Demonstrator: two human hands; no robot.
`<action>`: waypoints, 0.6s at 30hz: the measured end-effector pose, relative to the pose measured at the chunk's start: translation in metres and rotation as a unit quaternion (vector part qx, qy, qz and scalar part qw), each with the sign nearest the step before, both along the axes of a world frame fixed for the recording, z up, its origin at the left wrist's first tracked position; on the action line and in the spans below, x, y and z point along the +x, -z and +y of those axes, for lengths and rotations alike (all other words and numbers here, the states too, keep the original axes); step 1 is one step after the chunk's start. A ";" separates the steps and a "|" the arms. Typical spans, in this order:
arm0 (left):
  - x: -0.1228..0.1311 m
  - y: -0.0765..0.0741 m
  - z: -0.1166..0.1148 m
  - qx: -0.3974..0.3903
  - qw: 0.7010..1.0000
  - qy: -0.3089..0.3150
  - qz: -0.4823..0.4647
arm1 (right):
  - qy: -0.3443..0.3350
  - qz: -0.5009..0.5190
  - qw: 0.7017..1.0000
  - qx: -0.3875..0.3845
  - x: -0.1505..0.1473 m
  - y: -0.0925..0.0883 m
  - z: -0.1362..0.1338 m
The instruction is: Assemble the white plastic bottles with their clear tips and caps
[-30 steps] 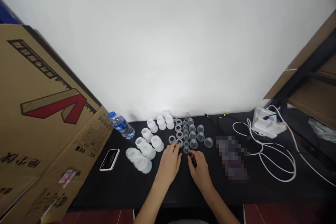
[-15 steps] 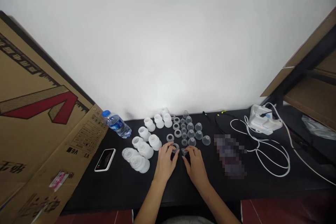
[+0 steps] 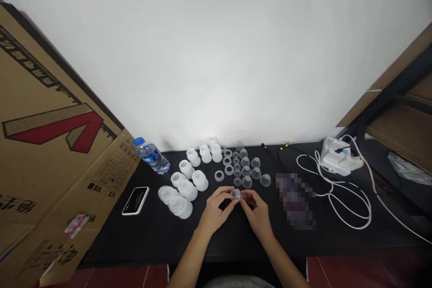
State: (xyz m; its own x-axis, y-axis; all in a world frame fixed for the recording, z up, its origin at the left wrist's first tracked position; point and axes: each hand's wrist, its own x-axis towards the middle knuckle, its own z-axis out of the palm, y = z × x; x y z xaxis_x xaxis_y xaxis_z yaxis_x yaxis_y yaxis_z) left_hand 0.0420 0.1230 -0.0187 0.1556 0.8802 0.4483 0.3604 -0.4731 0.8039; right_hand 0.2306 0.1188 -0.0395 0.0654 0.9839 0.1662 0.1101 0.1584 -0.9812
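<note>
My left hand (image 3: 218,208) pinches a translucent bottle collar ring (image 3: 235,194) over the black table. From the other side, my right hand (image 3: 258,214) grips a small clear bottle teat (image 3: 243,196) against the ring; fingers partly hide it. How far the teat sits inside the ring I cannot tell. Beyond my hands lie several loose collar rings (image 3: 219,175), a column of small clear teats (image 3: 237,182) and several clear dome caps (image 3: 247,182). White baby bottles (image 3: 186,190) stand to the left, the nearest ones with clear caps on.
A white phone (image 3: 135,200) and a water bottle (image 3: 152,156) are on the left, near a large cardboard box (image 3: 50,153). Rightward are a blurred dark item (image 3: 295,202), coiled white cable (image 3: 369,209) and a white power strip (image 3: 339,156). A white wall stands behind.
My hands have come together and lifted slightly. The collar ring left its spot near the other rings, and the teat in my right hand now meets it.
</note>
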 end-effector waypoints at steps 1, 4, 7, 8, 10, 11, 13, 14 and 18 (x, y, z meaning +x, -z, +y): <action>0.000 0.002 0.000 -0.009 1.000 0.006 -0.002 | -0.022 0.022 1.000 -0.005 0.001 -0.001 -0.001; 0.001 0.008 0.001 -0.045 0.998 0.012 -0.035 | -0.076 0.068 0.995 -0.008 0.003 -0.005 -0.002; 0.001 0.015 0.002 -0.096 0.991 0.009 -0.088 | -0.105 0.061 0.993 -0.002 0.004 -0.008 -0.004; 0.000 0.017 0.002 -0.106 0.990 0.007 -0.098 | -0.109 0.054 0.993 0.000 0.004 -0.010 -0.004; -0.001 0.019 0.002 -0.112 0.989 0.003 -0.099 | -0.109 0.040 0.993 0.007 0.004 -0.012 -0.005; -0.002 0.019 0.002 -0.109 0.990 0.002 -0.093 | -0.107 0.032 0.994 0.012 0.004 -0.014 -0.005; -0.002 0.018 0.003 -0.097 0.993 0.000 -0.074 | -0.107 0.012 0.994 0.025 0.004 -0.015 -0.005; -0.003 0.016 0.003 -0.088 0.994 0.000 -0.062 | -0.110 0.001 0.993 0.033 0.004 -0.015 -0.005; -0.002 0.010 0.002 -0.050 0.998 0.009 -0.021 | -0.124 -0.030 0.990 0.054 0.006 -0.014 -0.005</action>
State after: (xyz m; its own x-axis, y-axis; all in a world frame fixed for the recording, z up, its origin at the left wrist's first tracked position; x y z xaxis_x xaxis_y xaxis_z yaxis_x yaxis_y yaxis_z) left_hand 0.0397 0.1255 -0.0282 0.1540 0.9183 0.3647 0.3184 -0.3956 0.8615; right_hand 0.2371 0.1137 -0.0251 -0.1890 0.9449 0.2673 0.1133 0.2914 -0.9499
